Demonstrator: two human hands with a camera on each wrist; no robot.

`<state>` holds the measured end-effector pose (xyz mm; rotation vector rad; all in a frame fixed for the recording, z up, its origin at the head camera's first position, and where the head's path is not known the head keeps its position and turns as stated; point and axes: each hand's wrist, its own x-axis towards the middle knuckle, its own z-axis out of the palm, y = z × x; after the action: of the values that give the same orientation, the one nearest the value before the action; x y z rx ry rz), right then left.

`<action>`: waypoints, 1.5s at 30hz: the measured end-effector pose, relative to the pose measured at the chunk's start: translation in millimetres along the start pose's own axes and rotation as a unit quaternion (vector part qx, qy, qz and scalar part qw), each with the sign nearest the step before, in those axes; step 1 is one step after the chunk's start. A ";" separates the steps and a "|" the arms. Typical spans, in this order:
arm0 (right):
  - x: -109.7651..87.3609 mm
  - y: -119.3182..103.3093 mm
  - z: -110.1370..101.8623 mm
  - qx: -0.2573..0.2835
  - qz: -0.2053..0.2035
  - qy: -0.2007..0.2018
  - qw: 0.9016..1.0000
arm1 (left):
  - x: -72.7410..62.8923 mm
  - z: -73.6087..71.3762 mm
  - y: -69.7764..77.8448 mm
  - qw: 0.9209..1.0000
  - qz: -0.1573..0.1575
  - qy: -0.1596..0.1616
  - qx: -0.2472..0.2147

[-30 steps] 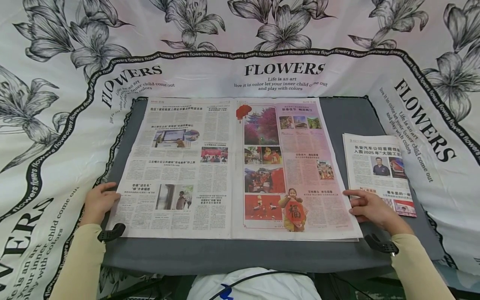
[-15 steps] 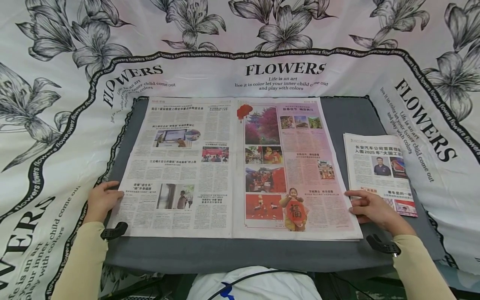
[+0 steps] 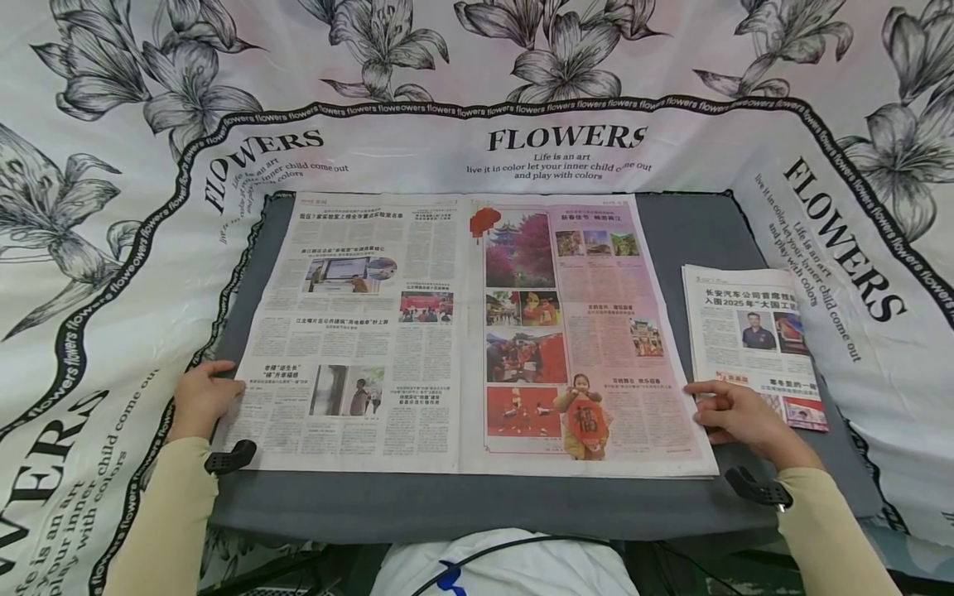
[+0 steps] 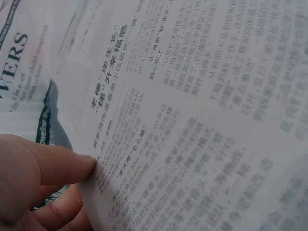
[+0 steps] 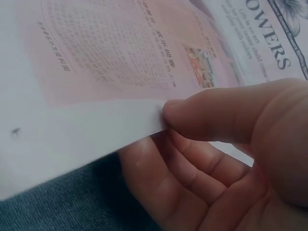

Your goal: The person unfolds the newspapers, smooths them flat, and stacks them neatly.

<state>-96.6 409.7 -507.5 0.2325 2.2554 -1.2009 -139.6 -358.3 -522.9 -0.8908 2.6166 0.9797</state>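
Note:
An open newspaper [image 3: 417, 348] lies spread over the grey tabletop, its left page mostly text and its right page pink with photos. My left hand [image 3: 203, 402] is at its lower left edge; in the left wrist view the thumb [image 4: 72, 167] lies on top of the paper and the fingers are under it. My right hand [image 3: 749, 420] pinches the right edge. The right wrist view shows the thumb [image 5: 207, 115] above the sheet and curled fingers [image 5: 159, 178] beneath, with that edge slightly raised.
A folded newspaper [image 3: 753, 331] lies right of the open one, beside my right hand. The grey tabletop [image 3: 492, 507] is framed by a white flower-printed cloth [image 3: 402, 149]. A black cable [image 3: 514, 546] crosses the white fabric at the near edge.
My left hand has shifted very slightly to the right at the newspaper's edge. Otherwise the hands and both newspapers look nearly the same.

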 end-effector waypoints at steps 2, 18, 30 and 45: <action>0.3 -0.1 1.5 -0.006 -0.004 0.005 1.000 | -1.0 0.9 1.3 1.000 -0.001 0.003 0.000; 6.2 -36.7 -17.9 -0.152 -0.022 0.105 0.983 | -20.4 12.8 54.2 0.983 0.160 0.083 0.045; 66.1 -148.9 39.4 -0.194 -0.159 0.132 0.959 | -39.7 91.4 182.1 0.928 0.356 -0.048 0.097; 153.8 -220.9 177.0 -0.372 -0.269 0.122 0.880 | -59.5 187.6 244.0 0.894 0.383 -0.113 0.201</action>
<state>-241.0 121.8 -514.1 -0.6096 2.9290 -0.4474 -242.9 -62.5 -513.5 0.3735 2.8066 0.5622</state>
